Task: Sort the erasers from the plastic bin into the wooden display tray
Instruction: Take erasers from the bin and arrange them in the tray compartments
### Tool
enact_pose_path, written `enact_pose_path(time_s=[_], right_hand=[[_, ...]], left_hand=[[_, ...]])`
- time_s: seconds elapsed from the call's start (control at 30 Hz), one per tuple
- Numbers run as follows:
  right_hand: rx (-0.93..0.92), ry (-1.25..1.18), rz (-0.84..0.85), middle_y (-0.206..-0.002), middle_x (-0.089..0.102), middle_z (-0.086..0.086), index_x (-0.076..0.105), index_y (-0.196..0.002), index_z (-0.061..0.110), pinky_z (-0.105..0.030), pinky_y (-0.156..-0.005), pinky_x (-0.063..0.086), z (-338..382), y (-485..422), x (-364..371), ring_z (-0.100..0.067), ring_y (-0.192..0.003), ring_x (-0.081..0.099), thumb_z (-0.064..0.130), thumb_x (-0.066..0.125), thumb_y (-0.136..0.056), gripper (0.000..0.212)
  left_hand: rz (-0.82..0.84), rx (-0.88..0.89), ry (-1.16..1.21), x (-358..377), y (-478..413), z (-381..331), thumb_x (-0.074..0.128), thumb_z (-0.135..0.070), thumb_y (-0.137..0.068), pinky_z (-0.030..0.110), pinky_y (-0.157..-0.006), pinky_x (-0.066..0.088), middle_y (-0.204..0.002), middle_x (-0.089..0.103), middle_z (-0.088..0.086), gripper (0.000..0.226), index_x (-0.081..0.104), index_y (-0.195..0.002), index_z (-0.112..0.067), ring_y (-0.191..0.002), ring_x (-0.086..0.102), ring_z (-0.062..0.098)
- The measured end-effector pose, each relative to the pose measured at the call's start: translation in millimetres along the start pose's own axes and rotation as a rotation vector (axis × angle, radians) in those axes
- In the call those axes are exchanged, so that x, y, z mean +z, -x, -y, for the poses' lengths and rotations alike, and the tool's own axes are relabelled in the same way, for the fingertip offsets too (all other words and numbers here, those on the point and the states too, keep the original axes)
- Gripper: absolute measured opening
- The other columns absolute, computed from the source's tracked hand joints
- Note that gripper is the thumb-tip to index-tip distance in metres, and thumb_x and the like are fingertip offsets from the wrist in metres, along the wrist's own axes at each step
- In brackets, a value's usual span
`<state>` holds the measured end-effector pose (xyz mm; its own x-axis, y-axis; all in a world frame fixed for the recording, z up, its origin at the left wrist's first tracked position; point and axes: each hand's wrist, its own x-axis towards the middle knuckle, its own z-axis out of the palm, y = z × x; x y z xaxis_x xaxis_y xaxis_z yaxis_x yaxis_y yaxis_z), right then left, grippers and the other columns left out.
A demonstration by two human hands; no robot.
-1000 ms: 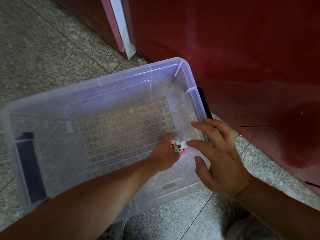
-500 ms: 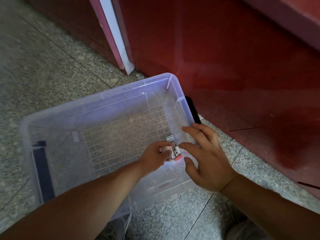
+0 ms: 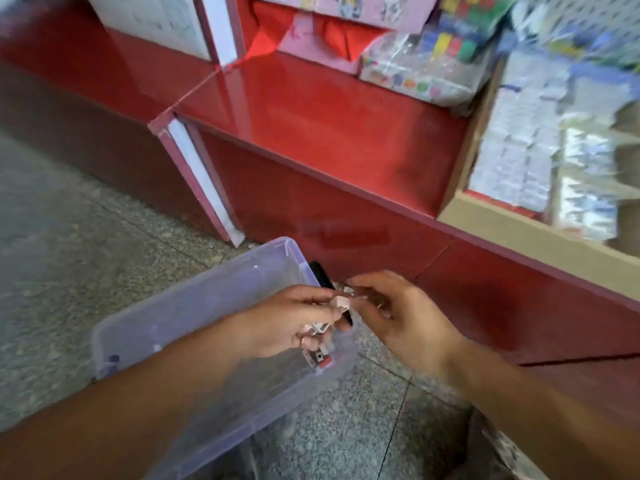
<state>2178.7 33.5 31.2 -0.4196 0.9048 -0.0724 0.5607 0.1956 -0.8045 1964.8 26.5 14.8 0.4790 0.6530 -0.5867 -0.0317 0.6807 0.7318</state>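
The clear plastic bin (image 3: 194,306) sits on the floor against a red counter. My left hand (image 3: 294,320) is raised over the bin's right end and holds a few small erasers; a pale one (image 3: 341,302) shows at its fingertips. A red and white eraser (image 3: 320,358) lies below it in the bin's corner. My right hand (image 3: 398,313) is just right of the left, fingers curled and pinching a small pale eraser (image 3: 348,290) at the tips. The wooden display tray (image 3: 491,216) stands on the counter at the right, filled with packets.
The red counter top (image 3: 311,119) runs across the middle, with bags of coloured stationery (image 3: 433,57) and pink boxes behind. A pink and white post (image 3: 197,178) stands at the counter's corner. Grey speckled floor (image 3: 86,237) spreads left of the bin.
The view has swung up from the bin to the counter and tray. Both hands have lifted out of the bin's corner, the left now carrying erasers, the right pinching one.
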Motion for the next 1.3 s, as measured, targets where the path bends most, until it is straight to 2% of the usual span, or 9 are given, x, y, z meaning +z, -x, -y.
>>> enact_pose_path(time_s=[0.13,0.27,0.33,0.43,0.67,0.87,1.0,1.1,1.3], right_hand=[[0.001,0.001,-0.049,-0.075,0.067,0.007,0.068,-0.084,0.025,-0.022,-0.062,0.044,43.2,29.2,-66.1,-0.003,-0.067,0.056,0.036,0.075,-0.091,0.015],[0.014,-0.084,-0.157,-0.066,0.068,0.004,0.067,-0.077,0.019,-0.026,-0.055,0.045,63.2,65.4,-124.2,-0.003,-0.057,0.052,0.029,0.079,-0.088,0.019],[0.001,-0.08,-0.238,-0.069,0.068,0.001,0.069,-0.076,0.02,-0.031,-0.06,0.046,64.3,84.8,-153.4,-0.006,-0.061,0.053,0.028,0.079,-0.088,0.017],[0.012,-0.065,-0.412,-0.068,0.067,0.008,0.07,-0.078,0.021,-0.019,-0.059,0.042,52.8,113.7,-195.0,-0.002,-0.06,0.054,0.027,0.078,-0.087,0.014],[0.184,-0.058,-0.667,-0.073,0.069,0.007,0.072,-0.074,0.022,-0.021,-0.059,0.043,2.5,122.9,-253.3,-0.007,-0.059,0.052,0.031,0.08,-0.084,0.016],[0.209,0.269,-0.408,-0.078,0.067,0.017,0.075,-0.082,0.025,-0.01,-0.062,0.043,-4.8,86.3,-252.2,-0.001,-0.073,0.058,0.025,0.073,-0.091,0.009],[0.193,0.422,-0.296,-0.088,0.067,0.015,0.075,-0.089,0.026,-0.024,-0.075,0.051,-9.3,70.8,-246.5,-0.004,-0.082,0.059,0.026,0.066,-0.094,0.01],[0.157,0.478,-0.267,-0.093,0.068,0.015,0.076,-0.096,0.026,-0.033,-0.08,0.054,-11.0,66.6,-242.5,-0.009,-0.088,0.061,0.023,0.061,-0.095,0.015],[0.141,0.3,-0.423,-0.084,0.071,0.017,0.075,-0.087,0.03,-0.021,-0.071,0.05,-9.6,77.9,-252.9,-0.003,-0.078,0.062,0.019,0.066,-0.091,0.015]], left_hand=[[0.095,0.152,-0.257,71.3,28.8,-54.9,0.053,-0.001,-0.103,0.018,-0.049,0.03,-0.09,0.065,0.007,0.02,0.068,-0.113,-0.01,-0.063,0.045,0.009],[0.114,0.304,-0.377,138.6,39.7,-85.0,0.053,0.003,-0.101,0.022,-0.048,0.027,-0.072,0.056,0.0,0.031,0.068,-0.118,-0.019,-0.061,0.043,0.009],[0.038,0.335,-0.351,166.9,38.5,-97.0,0.056,0.0,-0.101,0.022,-0.047,0.03,-0.083,0.071,0.006,0.033,0.064,-0.128,-0.017,-0.063,0.052,0.012],[-0.107,0.332,-0.222,203.2,31.6,-115.9,0.061,-0.014,-0.101,0.02,-0.041,0.029,-0.081,0.069,0.01,0.009,0.067,-0.105,-0.008,-0.061,0.058,0.015],[-0.088,0.219,0.121,247.1,-4.3,-149.5,0.076,-0.035,-0.077,0.014,-0.037,0.024,-0.073,0.066,0.001,0.031,0.075,-0.101,-0.014,-0.058,0.051,0.008],[-0.038,0.168,0.264,239.5,-29.8,-161.6,0.054,-0.003,-0.092,0.017,-0.042,0.031,-0.082,0.066,0.009,0.032,0.071,-0.119,-0.005,-0.064,0.056,0.012],[-0.092,0.208,0.201,231.9,-39.5,-159.4,0.052,0.0,-0.096,0.02,-0.041,0.036,-0.078,0.069,0.008,0.031,0.072,-0.119,-0.007,-0.064,0.061,0.013],[-0.111,0.234,0.16,233.4,-43.6,-159.3,0.06,0.001,-0.095,0.021,-0.043,0.038,-0.088,0.072,0.013,0.02,0.069,-0.112,-0.002,-0.065,0.064,0.015],[-0.047,0.255,0.135,240.5,-51.1,-158.6,0.065,0.005,-0.091,0.02,-0.049,0.04,-0.086,0.073,0.011,0.012,0.067,-0.103,0.005,-0.075,0.064,0.016]])
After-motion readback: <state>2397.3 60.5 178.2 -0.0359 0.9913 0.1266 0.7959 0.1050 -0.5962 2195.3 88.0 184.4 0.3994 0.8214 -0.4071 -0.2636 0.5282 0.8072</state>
